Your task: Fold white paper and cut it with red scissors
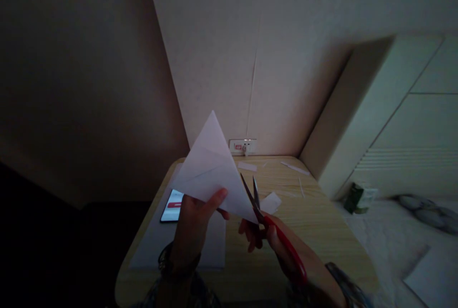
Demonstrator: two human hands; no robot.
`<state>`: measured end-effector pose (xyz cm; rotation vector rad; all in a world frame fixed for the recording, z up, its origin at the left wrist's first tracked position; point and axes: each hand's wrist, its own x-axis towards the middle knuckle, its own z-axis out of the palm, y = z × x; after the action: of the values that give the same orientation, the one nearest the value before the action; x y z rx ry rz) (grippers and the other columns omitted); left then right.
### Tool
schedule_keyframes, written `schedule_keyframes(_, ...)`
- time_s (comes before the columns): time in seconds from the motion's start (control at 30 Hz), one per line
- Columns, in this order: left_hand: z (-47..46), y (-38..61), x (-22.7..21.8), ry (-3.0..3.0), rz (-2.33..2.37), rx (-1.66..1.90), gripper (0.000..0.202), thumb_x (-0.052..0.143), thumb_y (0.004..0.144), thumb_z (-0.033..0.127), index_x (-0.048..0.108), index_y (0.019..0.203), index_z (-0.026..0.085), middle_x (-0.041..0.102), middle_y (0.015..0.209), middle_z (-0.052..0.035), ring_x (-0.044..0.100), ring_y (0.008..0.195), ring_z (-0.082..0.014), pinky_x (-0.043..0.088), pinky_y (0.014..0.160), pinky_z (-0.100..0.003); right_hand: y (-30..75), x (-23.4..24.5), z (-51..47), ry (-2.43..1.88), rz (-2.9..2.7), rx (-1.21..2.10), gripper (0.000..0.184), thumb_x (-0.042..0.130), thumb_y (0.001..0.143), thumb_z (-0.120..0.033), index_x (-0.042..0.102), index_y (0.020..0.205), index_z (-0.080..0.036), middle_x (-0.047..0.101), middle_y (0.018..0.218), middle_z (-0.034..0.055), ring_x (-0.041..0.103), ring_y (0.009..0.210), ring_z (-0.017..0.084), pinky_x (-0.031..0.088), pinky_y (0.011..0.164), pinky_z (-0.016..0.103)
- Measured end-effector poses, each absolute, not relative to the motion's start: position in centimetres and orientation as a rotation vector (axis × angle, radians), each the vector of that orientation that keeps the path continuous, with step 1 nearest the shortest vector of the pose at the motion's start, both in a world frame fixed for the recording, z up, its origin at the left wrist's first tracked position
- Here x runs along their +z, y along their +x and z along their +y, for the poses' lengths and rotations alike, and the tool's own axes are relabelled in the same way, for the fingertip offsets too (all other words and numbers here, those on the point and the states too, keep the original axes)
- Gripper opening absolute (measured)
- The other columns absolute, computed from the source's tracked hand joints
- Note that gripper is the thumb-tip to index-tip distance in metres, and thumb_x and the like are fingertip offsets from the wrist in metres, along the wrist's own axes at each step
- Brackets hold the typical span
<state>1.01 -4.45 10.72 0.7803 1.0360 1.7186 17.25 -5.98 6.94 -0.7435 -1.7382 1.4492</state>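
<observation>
My left hand (195, 222) pinches a folded white paper triangle (213, 169) by its lower edge and holds it up over a small wooden table (322, 222). My right hand (286, 246) grips red-handled scissors (272, 224). Their blades are slightly apart, right at the triangle's lower right corner. A watch sits on my left wrist.
A phone (172, 205) with a lit screen lies on a white sheet (157, 241) on the table's left side. Several paper scraps (271, 201) lie on the wood. A wall socket (242, 146) sits behind the table. A bed with a green box (359, 198) is to the right.
</observation>
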Motion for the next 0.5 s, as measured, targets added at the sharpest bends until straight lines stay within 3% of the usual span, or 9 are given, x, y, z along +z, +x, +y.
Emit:
schedule_keyframes(0.2, -4.7, 1.2, 11.1, 0.775, 1.041, 1.711, 0.028, 0.076, 0.054, 0.017, 0.057, 0.075, 0.015, 0.063, 0.059, 0.0053, 0.056, 0.044, -0.0099, 0.046, 0.03, -0.016, 17.3, 8.1, -6.2, -0.813, -1.837, 1.339, 0.059, 0.027, 0.085, -0.065, 0.058, 0.091, -0.016, 0.052, 0.075, 0.0029, 0.047, 0.064, 0.014, 0.043, 0.058, 0.027)
schedule_keyframes(0.5, -5.0, 1.3, 11.0, 0.861, 1.052, 1.648, 0.023, 0.075, 0.058, 0.019, 0.056, 0.071, 0.015, 0.062, 0.057, 0.0053, 0.055, 0.04, -0.009, 0.046, 0.032, -0.018, 17.4, 8.8, -6.7, -1.006, -1.876, 1.224, 0.062, 0.034, 0.081, -0.068, 0.062, 0.096, -0.015, 0.06, 0.081, 0.0085, 0.052, 0.069, 0.019, 0.045, 0.058, 0.029)
